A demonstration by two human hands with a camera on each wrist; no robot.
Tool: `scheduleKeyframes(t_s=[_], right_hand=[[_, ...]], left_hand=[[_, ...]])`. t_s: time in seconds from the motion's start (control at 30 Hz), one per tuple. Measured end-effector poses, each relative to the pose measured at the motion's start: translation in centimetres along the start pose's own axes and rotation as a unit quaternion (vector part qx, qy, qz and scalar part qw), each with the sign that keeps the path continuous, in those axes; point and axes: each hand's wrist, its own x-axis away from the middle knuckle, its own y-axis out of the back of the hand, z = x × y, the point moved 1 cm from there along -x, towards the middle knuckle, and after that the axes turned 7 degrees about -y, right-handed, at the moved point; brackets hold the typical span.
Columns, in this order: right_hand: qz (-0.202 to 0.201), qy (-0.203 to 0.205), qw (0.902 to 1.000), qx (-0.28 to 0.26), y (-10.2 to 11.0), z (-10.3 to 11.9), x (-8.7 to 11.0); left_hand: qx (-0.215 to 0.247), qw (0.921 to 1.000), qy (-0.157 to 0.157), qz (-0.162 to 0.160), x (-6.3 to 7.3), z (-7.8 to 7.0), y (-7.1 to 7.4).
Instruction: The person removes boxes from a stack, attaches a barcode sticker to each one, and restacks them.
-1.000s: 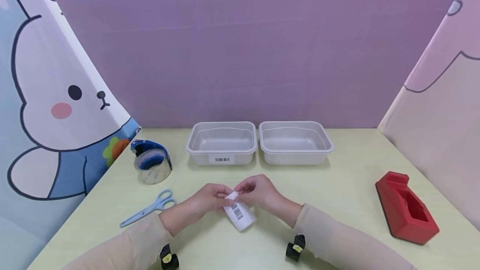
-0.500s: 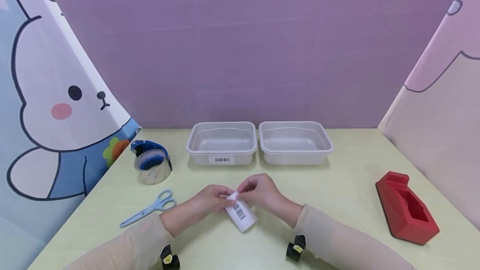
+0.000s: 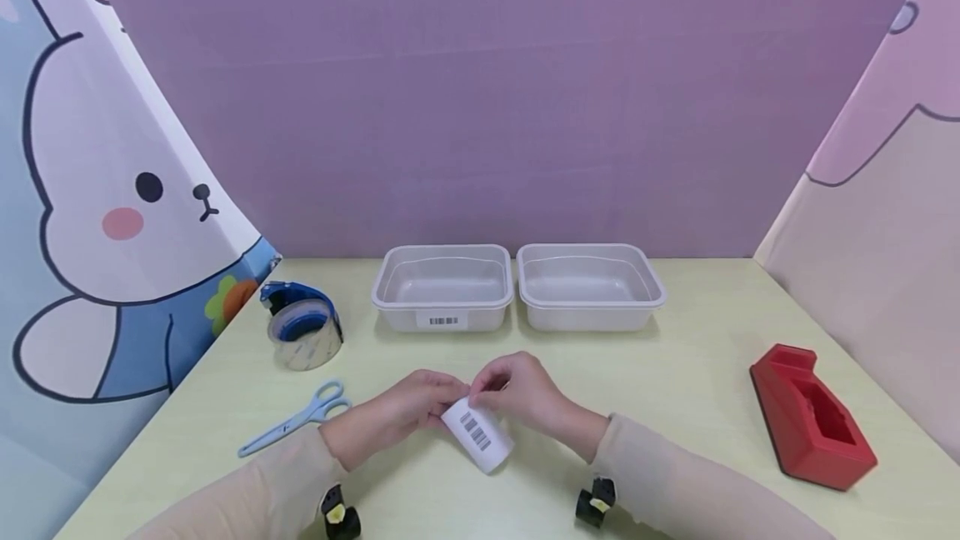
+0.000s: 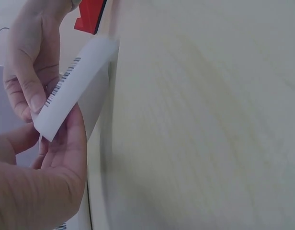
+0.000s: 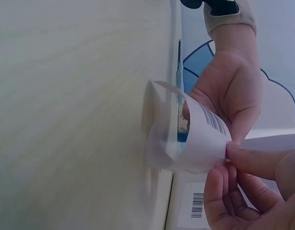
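Observation:
Between both hands is a white barcode label, its free end curling down toward the table. My right hand pinches its upper edge between thumb and index finger. On the other side, my left hand grips the upper left part, its fingers behind the label. The left wrist view shows the label with a second white layer behind it, spread apart from it at the lower end. A bent loop of the label appears in the right wrist view. The left fingertips are partly hidden.
Two white plastic tubs stand at the back: the left tub bears a barcode label, the right tub shows none. Blue scissors and a blue dispenser with clear packing tape lie left. A red tape dispenser stands right.
The left thumb has come off the label's printed face, so the whole barcode now shows. The label has tilted slightly, and the right hand has shifted a little left along its upper edge.

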Motion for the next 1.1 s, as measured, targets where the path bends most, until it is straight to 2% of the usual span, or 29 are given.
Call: scheduleKeyframes(t_s=[0.3, 0.57, 0.77, 1.1], right_hand=[[0.022, 0.028, 0.9993, 0.006, -0.1, 0.2, 0.5], [0.042, 0.032, 0.9986, -0.004, -0.1, 0.3, 0.9], [0.037, 0.032, 0.9988, 0.004, 0.0, 0.6, 1.2], [0.043, 0.036, 0.9983, -0.014, 0.2, 1.0, 1.7]], left_hand=[[-0.063, 0.9979, -0.007, 0.014, -0.1, -0.2, 0.3], [-0.095, 0.9949, -0.018, 0.029, 0.0, -0.5, 0.4], [-0.102, 0.994, -0.02, 0.035, 0.0, -0.7, 0.5], [-0.098, 0.9942, -0.016, 0.042, -0.1, -0.8, 1.0]])
